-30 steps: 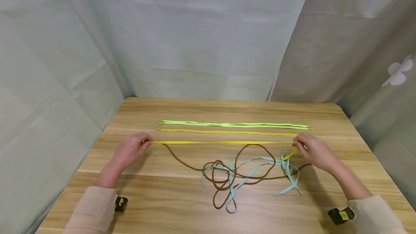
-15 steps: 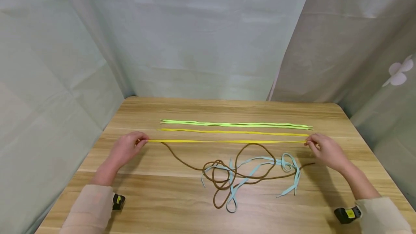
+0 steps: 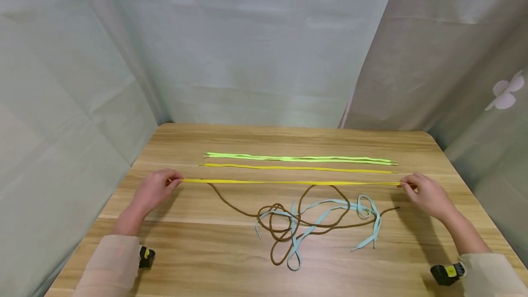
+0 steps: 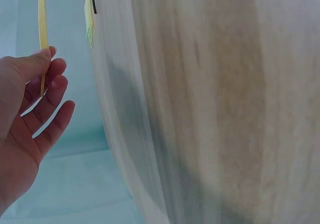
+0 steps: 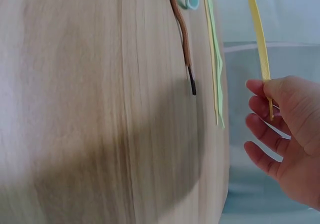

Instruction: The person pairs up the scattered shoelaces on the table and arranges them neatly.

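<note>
A flat yellow shoelace (image 3: 284,182) stretches nearly straight between my two hands, raised over the table. My left hand (image 3: 157,189) pinches one end between thumb and index finger; in the left wrist view its tip pokes out below the thumb. The opposite end is pinched by my right hand (image 3: 426,195), its tip showing past the fingers in the right wrist view. Just beyond lies a second yellow shoelace (image 3: 297,167), laid out straight. Behind that, light green shoelaces (image 3: 284,157) lie side by side, roughly parallel to it.
Nearer me, a round brown shoelace (image 3: 237,209) and light blue shoelaces (image 3: 317,221) lie looped and tangled on the wooden table (image 3: 198,251). Pale cloth (image 3: 255,49) hangs behind the table and along its sides.
My right hand has slid right along the yellow shoelace to its end, drawing its tail off the blue laces. My left hand has shifted slightly left. The lace spans wider.
</note>
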Available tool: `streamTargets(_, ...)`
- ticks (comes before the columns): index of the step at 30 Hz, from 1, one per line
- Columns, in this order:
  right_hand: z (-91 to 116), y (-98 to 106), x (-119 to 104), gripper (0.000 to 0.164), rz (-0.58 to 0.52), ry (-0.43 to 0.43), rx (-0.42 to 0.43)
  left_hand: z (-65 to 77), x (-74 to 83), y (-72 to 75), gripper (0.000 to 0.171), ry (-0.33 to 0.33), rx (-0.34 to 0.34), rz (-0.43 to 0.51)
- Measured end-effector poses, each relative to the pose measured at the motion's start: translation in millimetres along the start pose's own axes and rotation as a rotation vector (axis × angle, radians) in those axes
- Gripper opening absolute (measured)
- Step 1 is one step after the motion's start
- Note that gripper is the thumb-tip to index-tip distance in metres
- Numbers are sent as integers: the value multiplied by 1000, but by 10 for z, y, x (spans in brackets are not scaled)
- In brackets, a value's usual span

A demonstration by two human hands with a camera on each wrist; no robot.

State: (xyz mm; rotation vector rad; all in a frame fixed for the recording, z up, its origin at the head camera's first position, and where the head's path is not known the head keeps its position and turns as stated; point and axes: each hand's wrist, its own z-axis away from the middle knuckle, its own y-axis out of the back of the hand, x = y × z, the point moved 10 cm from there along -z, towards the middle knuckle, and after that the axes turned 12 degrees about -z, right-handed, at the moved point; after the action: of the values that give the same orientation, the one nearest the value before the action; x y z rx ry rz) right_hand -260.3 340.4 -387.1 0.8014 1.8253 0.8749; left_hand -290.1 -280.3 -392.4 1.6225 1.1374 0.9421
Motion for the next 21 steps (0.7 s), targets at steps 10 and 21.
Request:
streamTargets(10, -7, -36, 69, 4, 28, -2, -29, -27, -51, -85, 6, 35, -83, -11)
streamTargets(21, -122, -105, 140, 4, 40, 14, -7, -200, -37, -178, 7, 57, -127, 7)
